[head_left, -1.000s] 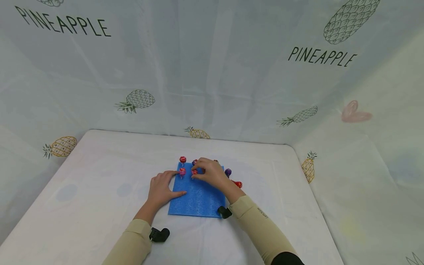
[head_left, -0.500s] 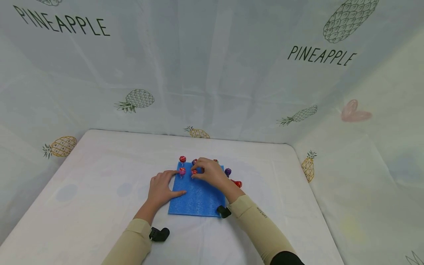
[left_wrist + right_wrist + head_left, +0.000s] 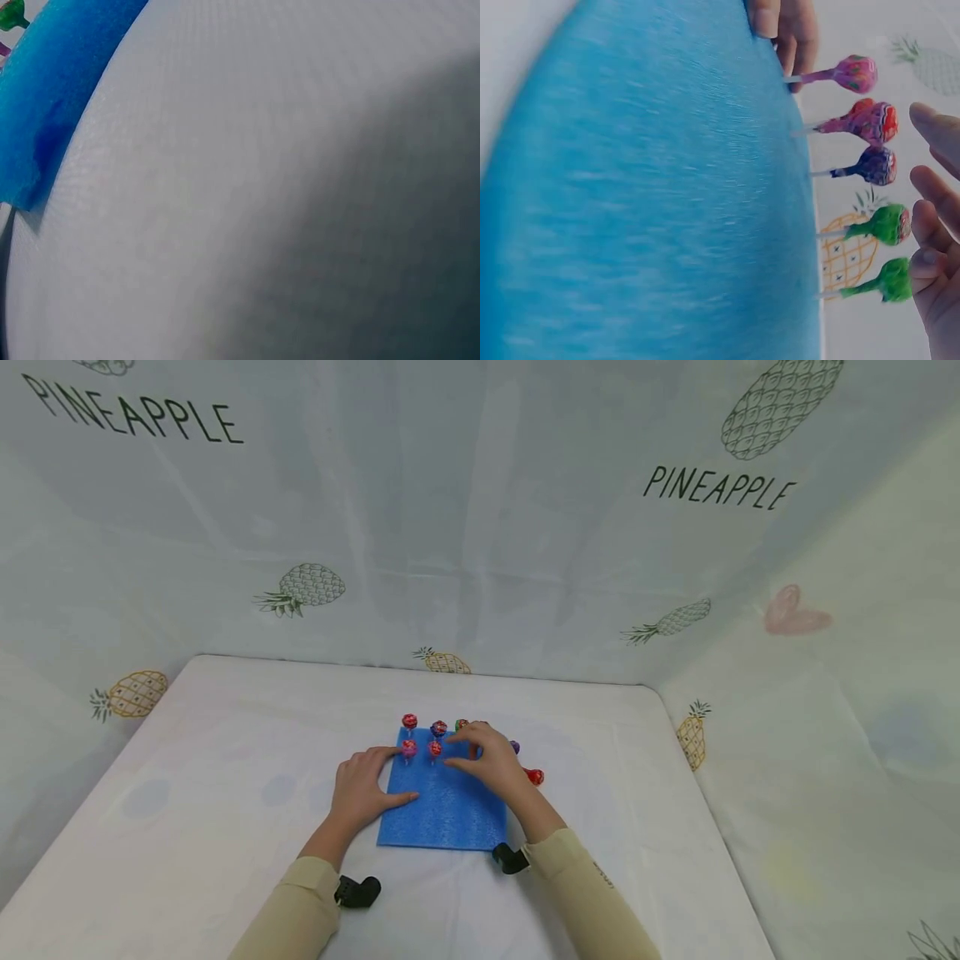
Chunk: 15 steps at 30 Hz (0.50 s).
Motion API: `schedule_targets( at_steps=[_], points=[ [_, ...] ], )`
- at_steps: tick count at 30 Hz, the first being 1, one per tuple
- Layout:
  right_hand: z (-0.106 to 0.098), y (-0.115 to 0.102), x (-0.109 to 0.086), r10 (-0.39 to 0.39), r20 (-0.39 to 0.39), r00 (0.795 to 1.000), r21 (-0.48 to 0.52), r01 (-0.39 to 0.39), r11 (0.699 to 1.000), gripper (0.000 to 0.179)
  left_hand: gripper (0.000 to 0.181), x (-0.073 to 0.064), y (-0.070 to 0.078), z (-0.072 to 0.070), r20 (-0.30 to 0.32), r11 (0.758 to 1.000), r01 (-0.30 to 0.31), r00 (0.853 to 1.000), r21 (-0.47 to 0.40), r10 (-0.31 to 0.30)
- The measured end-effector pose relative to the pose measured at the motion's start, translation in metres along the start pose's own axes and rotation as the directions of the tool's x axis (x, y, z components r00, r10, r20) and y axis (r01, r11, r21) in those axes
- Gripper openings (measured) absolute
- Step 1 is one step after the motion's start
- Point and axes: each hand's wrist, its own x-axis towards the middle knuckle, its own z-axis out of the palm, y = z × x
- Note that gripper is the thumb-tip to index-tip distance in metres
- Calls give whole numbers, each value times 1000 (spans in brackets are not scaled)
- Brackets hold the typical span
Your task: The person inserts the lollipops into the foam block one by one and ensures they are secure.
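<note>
A blue foam board [image 3: 442,814] lies on the table with several wrapped lollipops standing in it on their sticks. My left hand [image 3: 360,787] rests at its left edge, thumb stretched over the surface and fingertips beside a pink lollipop [image 3: 408,749]. Just right of a red lollipop [image 3: 435,749], my right hand [image 3: 493,767] hovers with thumb and fingers apart, holding nothing. Behind these are another red lollipop [image 3: 409,721] and a blue-and-red lollipop [image 3: 438,727]. The right wrist view shows a purple lollipop [image 3: 874,165] and a green lollipop [image 3: 889,225] upright in the foam.
To the right of the board, a red-wrapped lollipop [image 3: 535,776] and a purple lollipop [image 3: 515,747] are partly hidden by the right hand and wrist. A white cloth [image 3: 247,827] covers the table, and a pineapple-print curtain [image 3: 420,527] hangs behind it.
My right hand has let go of the front red lollipop and shifted right, its fingers spread apart. That lollipop stands by itself in the foam. The left hand stays on the board.
</note>
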Motion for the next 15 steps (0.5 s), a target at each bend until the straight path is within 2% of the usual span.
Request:
schedule_targets(
  at_steps=[8,15],
  points=[
    [9,8,-26,149,-33,988,80,-146,986,32,92,0,-2,2,-7,1000,6,1000,-8,-6],
    [11,16,-46,192,-101,976,180,-172,968,28,90,0,0,3,-10,1000,0,1000,-14,0]
  ],
)
